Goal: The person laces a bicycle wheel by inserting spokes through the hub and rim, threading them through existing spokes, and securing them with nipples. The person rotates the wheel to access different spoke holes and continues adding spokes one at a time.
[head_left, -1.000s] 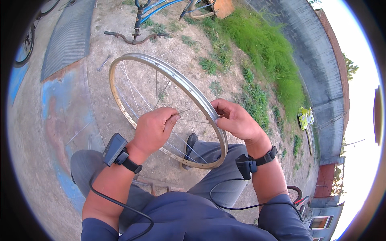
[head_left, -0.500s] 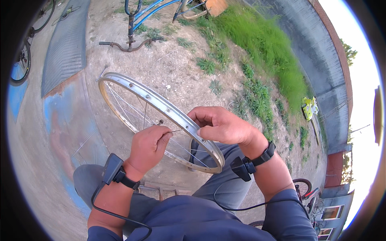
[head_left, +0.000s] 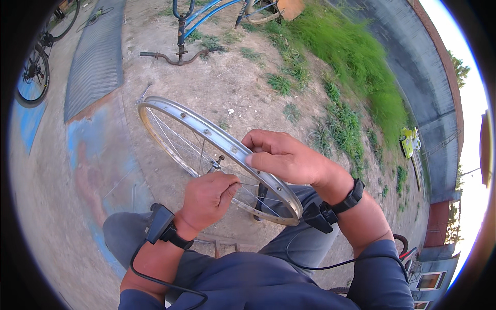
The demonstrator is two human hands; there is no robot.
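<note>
"Down it comes! Since a second ago the bicycle wheel [head_left: 165, 105] has tipped flatter on my feed, and the left hand [head_left: 209, 200] has dropped nearer the body."

"Where's the wheel now, from where you sit?"

"Slanting between both hands, in front of the torso, far end out to the left, near end by the right trouser leg [head_left: 316, 248]. I'm looking onto the outer face of its metal rim [head_left: 219, 139], row of spoke holes and all!"

"And the right hand [head_left: 289, 157]?"

"Holding that rim: thumb laid on the outer face, fingers curled past its far edge. Over to the left hand, and it's pinched narrow, thumb against forefinger, just on the near side of the rim. I had a spoke in those fingertips half a second ago; right now I can't tell what's between them."

"The hub [head_left: 215, 166]?"

"Just beyond the left hand, with thin spokes [head_left: 202, 154] inside the rim."

"Anything around it?"

"Plenty! Far off, I've a rusty handlebar [head_left: 180, 63] beside a blue bicycle frame [head_left: 209, 11]. Far left, a grey corrugated sheet [head_left: 95, 62]; far right, tall green grass [head_left: 351, 62] along a grey wall [head_left: 423, 77]."
</note>
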